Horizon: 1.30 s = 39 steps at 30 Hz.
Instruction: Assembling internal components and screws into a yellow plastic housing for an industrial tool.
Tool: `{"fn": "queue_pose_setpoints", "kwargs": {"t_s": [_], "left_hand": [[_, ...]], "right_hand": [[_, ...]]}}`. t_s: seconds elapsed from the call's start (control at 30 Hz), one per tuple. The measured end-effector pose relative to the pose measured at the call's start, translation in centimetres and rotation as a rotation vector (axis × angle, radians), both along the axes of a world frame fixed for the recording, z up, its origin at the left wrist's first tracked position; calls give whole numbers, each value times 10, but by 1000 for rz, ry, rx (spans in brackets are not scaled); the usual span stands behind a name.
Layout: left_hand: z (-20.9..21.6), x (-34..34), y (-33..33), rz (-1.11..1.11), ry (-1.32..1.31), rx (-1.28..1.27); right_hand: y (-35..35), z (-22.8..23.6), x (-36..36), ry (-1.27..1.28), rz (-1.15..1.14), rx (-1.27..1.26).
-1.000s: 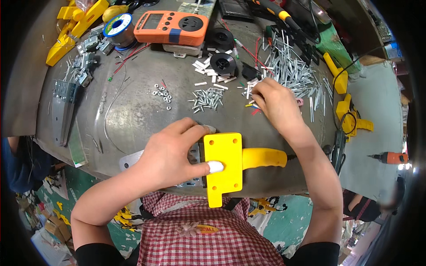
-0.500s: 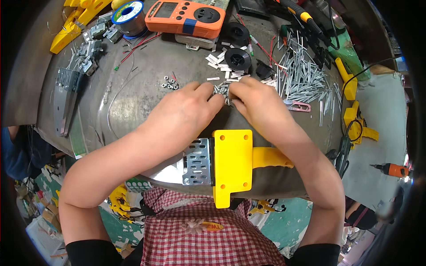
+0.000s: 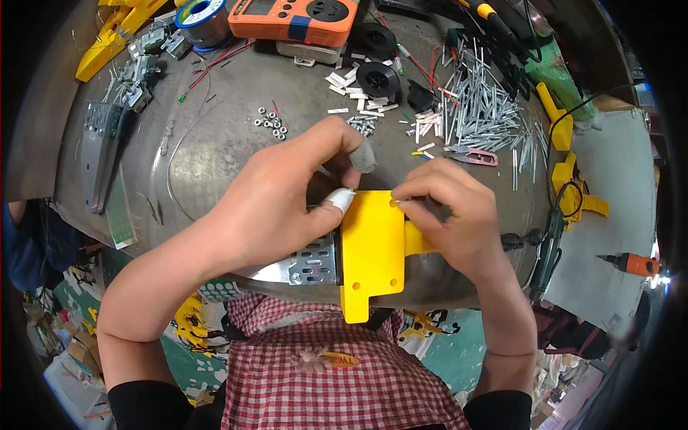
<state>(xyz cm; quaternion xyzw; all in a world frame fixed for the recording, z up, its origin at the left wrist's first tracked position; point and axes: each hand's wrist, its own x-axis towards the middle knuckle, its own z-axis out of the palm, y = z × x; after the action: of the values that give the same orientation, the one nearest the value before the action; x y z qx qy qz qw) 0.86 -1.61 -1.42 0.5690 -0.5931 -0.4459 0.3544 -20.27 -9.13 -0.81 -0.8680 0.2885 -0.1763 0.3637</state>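
A yellow plastic housing (image 3: 373, 244) with corner holes and a handle lies near the table's front edge. A slotted metal plate (image 3: 313, 261) sticks out from its left side. My left hand (image 3: 279, 186), with white tape on the thumb and a grey cover on a finger, is curled closed at the housing's upper left corner. My right hand (image 3: 455, 208) pinches at the upper right hole. Whatever either hand holds is too small or hidden. Beyond them lie a small pile of screws (image 3: 363, 125) and several nuts (image 3: 272, 123).
Long metal pins (image 3: 480, 107) are heaped at the right, with pink-handled snips (image 3: 473, 156) beside them. White strips (image 3: 351, 86), black spools (image 3: 377, 79), an orange multimeter (image 3: 294, 20) and a solder reel (image 3: 203, 23) stand at the back. Grey metal parts (image 3: 107, 154) lie left.
Both hands have drawn back from the screw pile to the housing's upper corners, the left to the left corner, the right to the right one. The view has shifted slightly.
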Motion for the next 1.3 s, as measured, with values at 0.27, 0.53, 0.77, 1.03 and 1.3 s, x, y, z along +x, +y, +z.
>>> {"fn": "queue_pose_setpoints", "kwargs": {"t_s": [0.27,0.53,0.77,1.03,1.3], "left_hand": [[-9,2,8,-15,1,-52],[-11,13,16,122,104,-42],[-15,26,32,208,147,-59],[-15,23,47,209,140,-83],[-4,-19,52,-111,-143,-380]], "right_hand": [[21,8,5,70,41,-115],[13,0,30,31,162,-189],[-1,-1,38,47,126,-155],[-29,-21,88,464,264,-438],[-34,-33,75,275,234,-599]]}}
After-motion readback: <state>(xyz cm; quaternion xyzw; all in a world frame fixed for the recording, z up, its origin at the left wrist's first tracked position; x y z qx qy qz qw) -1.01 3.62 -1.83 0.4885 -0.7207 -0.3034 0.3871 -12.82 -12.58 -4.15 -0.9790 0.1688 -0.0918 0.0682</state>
